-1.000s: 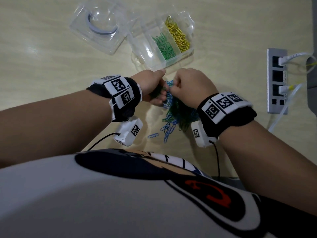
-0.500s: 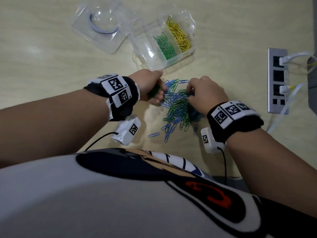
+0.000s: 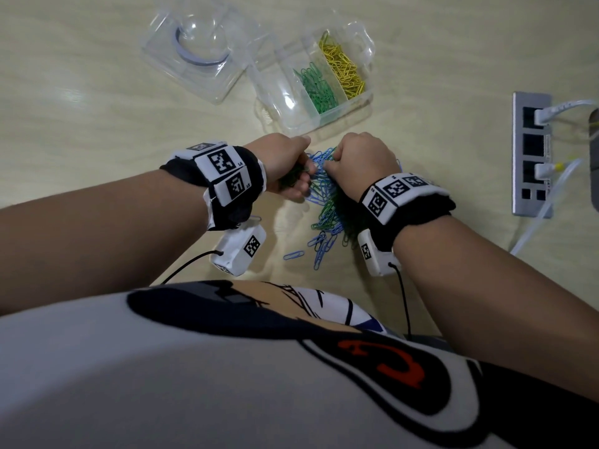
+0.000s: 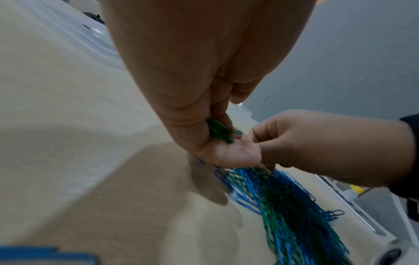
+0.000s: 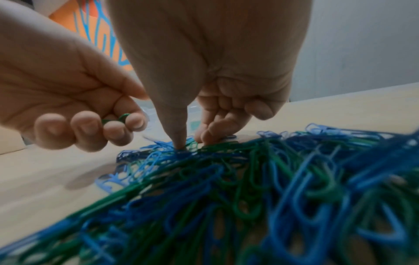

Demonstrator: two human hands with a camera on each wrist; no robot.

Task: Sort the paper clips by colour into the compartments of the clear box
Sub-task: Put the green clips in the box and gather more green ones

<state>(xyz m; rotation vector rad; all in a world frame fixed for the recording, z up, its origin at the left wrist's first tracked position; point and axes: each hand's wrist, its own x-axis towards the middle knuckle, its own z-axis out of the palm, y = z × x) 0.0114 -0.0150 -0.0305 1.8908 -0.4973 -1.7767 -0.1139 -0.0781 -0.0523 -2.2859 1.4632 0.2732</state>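
A mixed pile of blue and green paper clips (image 3: 324, 202) (image 5: 249, 188) (image 4: 283, 197) lies on the table between my wrists. My left hand (image 3: 285, 163) (image 4: 226, 143) (image 5: 90, 125) hovers at the pile's far left and grips a bunch of green clips (image 4: 221, 132) (image 5: 118, 119) in its curled fingers. My right hand (image 3: 359, 160) (image 5: 192, 139) (image 4: 317, 143) is right beside it. Its thumb and forefinger pinch down on a green clip at the pile's far end. Beyond stands the clear box (image 3: 275, 92), with green clips (image 3: 316, 87) in its middle compartment and yellow clips (image 3: 342, 69) in the right one.
The box's clear lid (image 3: 197, 50) lies open to the far left. A grey power strip (image 3: 531, 153) with white cables sits on the right. A few stray blue clips (image 3: 293, 255) lie near the table's front edge.
My right hand has moved from the pile's right side back to the left, up against the left hand. The left hand has stayed put with its green clips.
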